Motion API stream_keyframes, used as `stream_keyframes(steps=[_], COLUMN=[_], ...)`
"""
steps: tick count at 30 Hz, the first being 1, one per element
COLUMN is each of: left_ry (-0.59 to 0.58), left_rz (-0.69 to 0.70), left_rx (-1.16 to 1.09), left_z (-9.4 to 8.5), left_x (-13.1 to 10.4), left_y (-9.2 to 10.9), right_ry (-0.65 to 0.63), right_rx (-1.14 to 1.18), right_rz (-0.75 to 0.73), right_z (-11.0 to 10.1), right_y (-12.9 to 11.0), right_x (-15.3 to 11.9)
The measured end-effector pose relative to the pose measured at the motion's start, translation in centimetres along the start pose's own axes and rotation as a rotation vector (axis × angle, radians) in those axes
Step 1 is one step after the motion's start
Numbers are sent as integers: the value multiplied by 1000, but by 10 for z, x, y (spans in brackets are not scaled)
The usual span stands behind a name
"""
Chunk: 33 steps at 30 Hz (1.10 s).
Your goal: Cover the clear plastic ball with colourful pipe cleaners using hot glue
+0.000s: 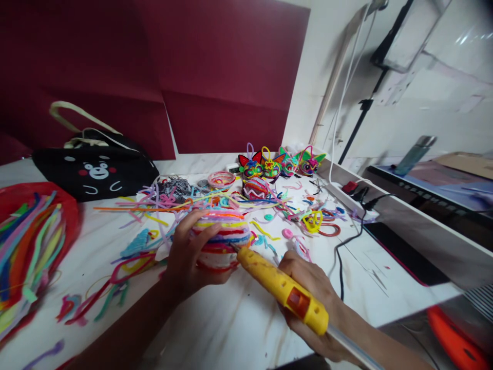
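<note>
My left hand (192, 252) is wrapped round the left side of a rounded object striped in bands of coloured pipe cleaner (225, 231), holding it above the white table. In my right hand (308, 288) is a yellow glue gun (281, 288), with a clear stick running out of its back end. The gun's tip points left and meets, or nearly meets, the lower right of the striped object; whether it touches cannot be made out. Bands of red, yellow, blue and white run across the object.
Pipe cleaner scraps litter the white table (239, 329). Behind are several colourful animal heads (290, 165) and a black bag (102, 172). A red bag of pipe cleaners (73, 216) lies left; a power strip (356, 200), cable and black phone (408, 254) lie right.
</note>
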<state>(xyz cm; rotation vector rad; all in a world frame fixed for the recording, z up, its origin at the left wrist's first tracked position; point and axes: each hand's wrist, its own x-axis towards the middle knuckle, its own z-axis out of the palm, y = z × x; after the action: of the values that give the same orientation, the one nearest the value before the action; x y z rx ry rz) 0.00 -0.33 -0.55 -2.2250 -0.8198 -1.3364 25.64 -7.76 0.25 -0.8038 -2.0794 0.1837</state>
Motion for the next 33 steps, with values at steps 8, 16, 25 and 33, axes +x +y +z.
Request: stream_keyframes(steps=[8,16,25,33], left_ry=[-7,-4,1,-16], left_rz=[-3,-6,-26,6], left_rx=[12,6,-10,-4], left_z=[-1,0,4,-1], left_x=[-3,-1,-7,1], left_y=[-1,0,0,2], right_ry=[-20,-7,-36,-6], right_rx=[22,43,98,42], right_rz=[41,23,26,24], right_z=[-7,0,1,0], right_y=[-1,0,-2,2], right_x=[-1,-3,3,-3])
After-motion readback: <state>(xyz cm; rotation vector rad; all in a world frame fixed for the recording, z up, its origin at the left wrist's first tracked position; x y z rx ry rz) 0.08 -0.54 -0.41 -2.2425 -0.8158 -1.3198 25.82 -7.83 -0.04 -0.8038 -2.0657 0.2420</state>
